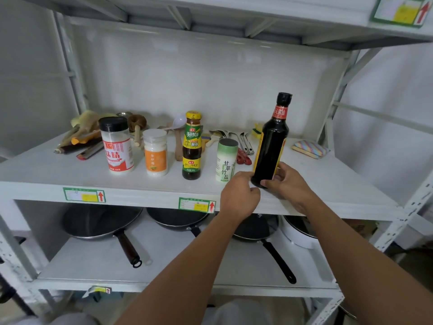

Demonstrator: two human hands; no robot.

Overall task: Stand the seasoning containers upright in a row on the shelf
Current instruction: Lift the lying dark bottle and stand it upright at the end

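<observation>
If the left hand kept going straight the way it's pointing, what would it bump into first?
The left hand points up and a little right, at the foot of the dark soy sauce bottle held by the right hand. It would probably meet that bottle first; the green salt tube stands just to its left.

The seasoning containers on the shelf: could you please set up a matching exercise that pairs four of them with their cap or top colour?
Containers:
1. Jar with the red and white label
2. Jar with the orange label
3. Sauce bottle with the green and yellow label
4. Pale green canister

Tops:
A. Yellow cap
B. Grey flat top
C. Black cap
D. White cap

Pairs: 1-C, 2-D, 3-A, 4-B
</observation>
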